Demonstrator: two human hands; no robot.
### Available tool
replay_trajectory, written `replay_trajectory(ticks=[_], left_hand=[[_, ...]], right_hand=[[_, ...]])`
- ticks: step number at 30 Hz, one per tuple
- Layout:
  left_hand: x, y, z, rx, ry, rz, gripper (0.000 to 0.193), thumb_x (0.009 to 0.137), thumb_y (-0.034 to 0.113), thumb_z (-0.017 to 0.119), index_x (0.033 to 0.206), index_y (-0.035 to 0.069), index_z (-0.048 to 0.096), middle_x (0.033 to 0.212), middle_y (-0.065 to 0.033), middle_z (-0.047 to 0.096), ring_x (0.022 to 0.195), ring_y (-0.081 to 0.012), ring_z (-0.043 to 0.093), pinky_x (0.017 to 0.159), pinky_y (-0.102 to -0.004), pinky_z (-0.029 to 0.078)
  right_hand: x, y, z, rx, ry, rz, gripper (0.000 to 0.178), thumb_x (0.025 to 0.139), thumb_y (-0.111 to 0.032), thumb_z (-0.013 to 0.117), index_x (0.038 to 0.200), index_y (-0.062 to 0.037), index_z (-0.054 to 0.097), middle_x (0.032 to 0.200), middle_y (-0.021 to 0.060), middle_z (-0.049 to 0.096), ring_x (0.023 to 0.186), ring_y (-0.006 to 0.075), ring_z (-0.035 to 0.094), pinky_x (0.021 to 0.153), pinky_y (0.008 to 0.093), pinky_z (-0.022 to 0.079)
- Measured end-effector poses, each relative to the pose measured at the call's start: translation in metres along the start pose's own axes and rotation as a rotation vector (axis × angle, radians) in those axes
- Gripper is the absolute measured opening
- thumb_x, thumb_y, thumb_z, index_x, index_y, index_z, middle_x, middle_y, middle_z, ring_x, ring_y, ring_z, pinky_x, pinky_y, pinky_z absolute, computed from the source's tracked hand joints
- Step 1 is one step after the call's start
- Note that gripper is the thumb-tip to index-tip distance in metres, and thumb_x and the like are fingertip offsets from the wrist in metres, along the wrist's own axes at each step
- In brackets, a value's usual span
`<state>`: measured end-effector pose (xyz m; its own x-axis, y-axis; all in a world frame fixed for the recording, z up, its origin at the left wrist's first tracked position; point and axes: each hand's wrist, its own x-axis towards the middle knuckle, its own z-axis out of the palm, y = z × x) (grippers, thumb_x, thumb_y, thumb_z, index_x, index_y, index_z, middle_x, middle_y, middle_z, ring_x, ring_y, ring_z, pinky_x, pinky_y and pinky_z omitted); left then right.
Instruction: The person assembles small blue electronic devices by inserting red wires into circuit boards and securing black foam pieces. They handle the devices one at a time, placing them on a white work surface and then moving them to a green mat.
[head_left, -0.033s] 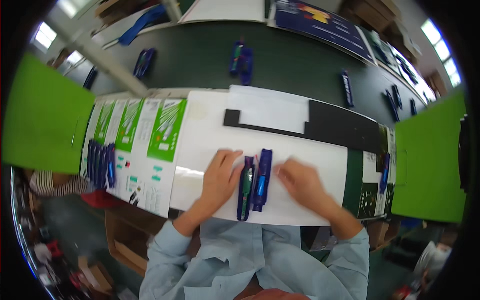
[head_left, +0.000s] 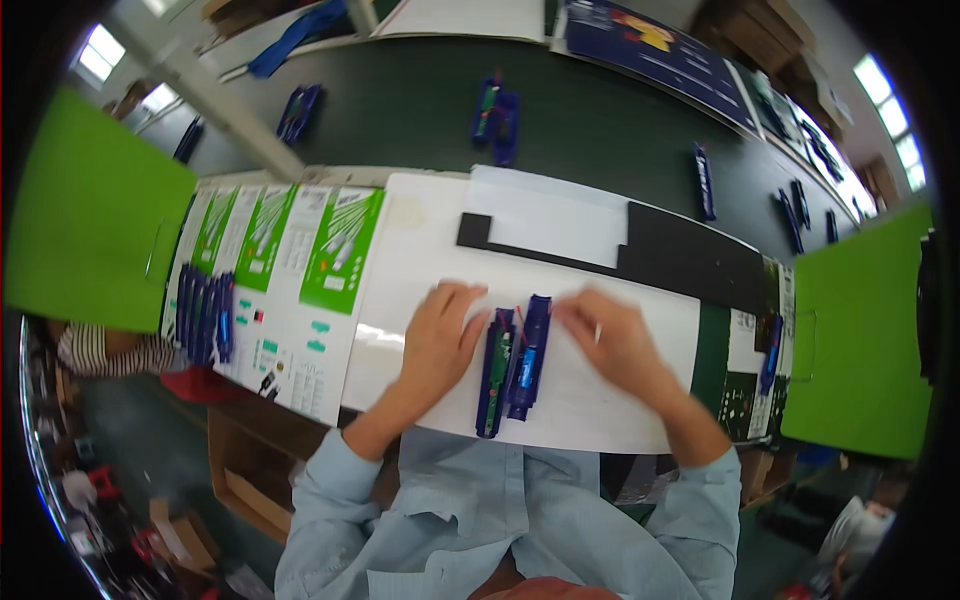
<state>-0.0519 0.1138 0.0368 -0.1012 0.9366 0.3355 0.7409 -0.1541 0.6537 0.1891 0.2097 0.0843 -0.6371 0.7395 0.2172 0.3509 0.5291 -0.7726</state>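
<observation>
Side by side on a white board (head_left: 400,300) lie two halves of a dark blue plastic casing. A long green circuit board (head_left: 498,365) sits in the left casing half (head_left: 485,415). The right casing half (head_left: 521,403) holds a bright blue cylindrical cell (head_left: 526,367), and a thin red wire shows between the halves near the top. My left hand (head_left: 435,345) is open left of the circuit board, thumb and fingers apart. Slightly blurred, my right hand (head_left: 615,345) has its fingertips beside the upper end of the right half, with a gap between thumb and fingers.
Several blue casings (head_left: 205,315) stand grouped on the printed sheet at left. Green panels (head_left: 95,220) flank the board on both sides. Beyond a black strip (head_left: 690,250) and white paper (head_left: 555,220), more casings (head_left: 495,120) lie on a dark green surface. Another person's striped sleeve (head_left: 120,355) shows at left.
My right hand has risen a little and its fingertips are closer to the top of the right casing half. The whole view has shifted slightly; my left hand stays beside the circuit board.
</observation>
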Motion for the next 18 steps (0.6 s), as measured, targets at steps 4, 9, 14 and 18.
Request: replay_trajectory(ticks=[4, 9, 14, 18], left_hand=[[0.049, -0.025, 0.004, 0.141, 0.17, 0.104, 0.03, 0.091, 0.006, 0.075, 0.12, 0.006, 0.07, 0.123, -0.0123, 0.067, 0.116, -0.0335, 0.063, 0.099, -0.0441, 0.048], [0.05, -0.067, 0.045, 0.127, 0.192, 0.048, 0.028, 0.09, 0.007, 0.076, 0.117, 0.007, 0.071, 0.129, -0.0099, 0.069, 0.121, -0.0325, 0.063, 0.101, -0.0439, 0.046], [0.057, -0.069, 0.059, 0.114, 0.256, -0.011, 0.025, 0.084, 0.007, 0.081, 0.107, 0.007, 0.071, 0.12, -0.0077, 0.072, 0.114, -0.0313, 0.064, 0.096, -0.0437, 0.047], [0.058, -0.071, 0.059, 0.129, 0.259, 0.001, 0.026, 0.081, 0.008, 0.083, 0.103, 0.007, 0.069, 0.114, -0.0062, 0.071, 0.109, -0.0301, 0.064, 0.091, -0.0436, 0.046]], right_hand=[[0.132, 0.047, 0.016, 0.082, -0.245, 0.111, 0.022, 0.097, -0.012, 0.074, 0.114, 0.002, 0.075, 0.1, 0.0118, 0.076, 0.077, 0.0181, 0.068, 0.072, 0.0308, 0.055], [0.186, 0.105, 0.067, -0.194, -0.346, 0.035, 0.029, 0.087, -0.025, 0.083, 0.1, -0.0002, 0.077, 0.097, 0.018, 0.078, 0.085, 0.0314, 0.074, 0.079, 0.0407, 0.057], [0.192, 0.111, 0.079, -0.093, -0.387, 0.174, 0.028, 0.081, -0.028, 0.087, 0.085, -0.0011, 0.078, 0.085, 0.0157, 0.077, 0.082, 0.0292, 0.074, 0.076, 0.0409, 0.057], [0.178, 0.107, 0.087, -0.039, -0.266, 0.16, 0.027, 0.082, -0.026, 0.085, 0.086, -0.0006, 0.077, 0.089, 0.0162, 0.078, 0.083, 0.0287, 0.074, 0.077, 0.04, 0.058]])
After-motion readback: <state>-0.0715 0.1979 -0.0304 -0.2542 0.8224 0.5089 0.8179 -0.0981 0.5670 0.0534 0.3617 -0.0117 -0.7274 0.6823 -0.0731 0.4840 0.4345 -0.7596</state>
